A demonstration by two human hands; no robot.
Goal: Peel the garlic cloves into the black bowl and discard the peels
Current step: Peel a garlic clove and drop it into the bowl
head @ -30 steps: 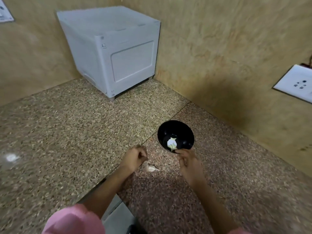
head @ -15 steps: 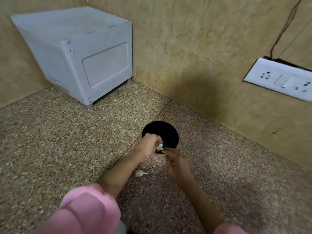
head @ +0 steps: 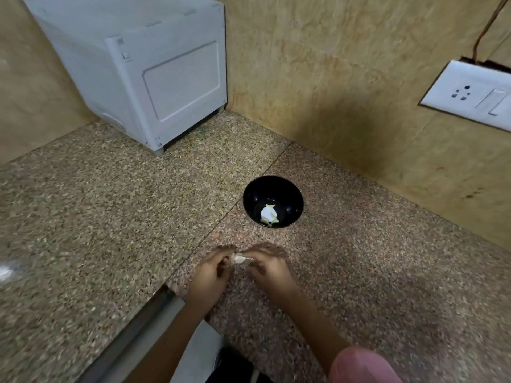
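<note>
The black bowl (head: 250, 199) stands on the speckled counter with pale garlic pieces (head: 268, 214) at its bottom. Nearer to me, an unpeeled white garlic clove (head: 239, 258) sits between my two hands, just above the counter. My left hand (head: 211, 273) pinches its fat end. My right hand (head: 269, 268) pinches its thin tip. Both hands are slightly blurred.
A white box-shaped appliance (head: 154, 70) stands in the back left corner. A white socket plate (head: 470, 95) hangs on the right wall. The counter's front edge (head: 154, 302) cuts in just left of my left arm.
Both hands have drawn back from the bowl toward me and taken hold of the clove that lay on the counter. The garlic in the bowl is uncovered again.
</note>
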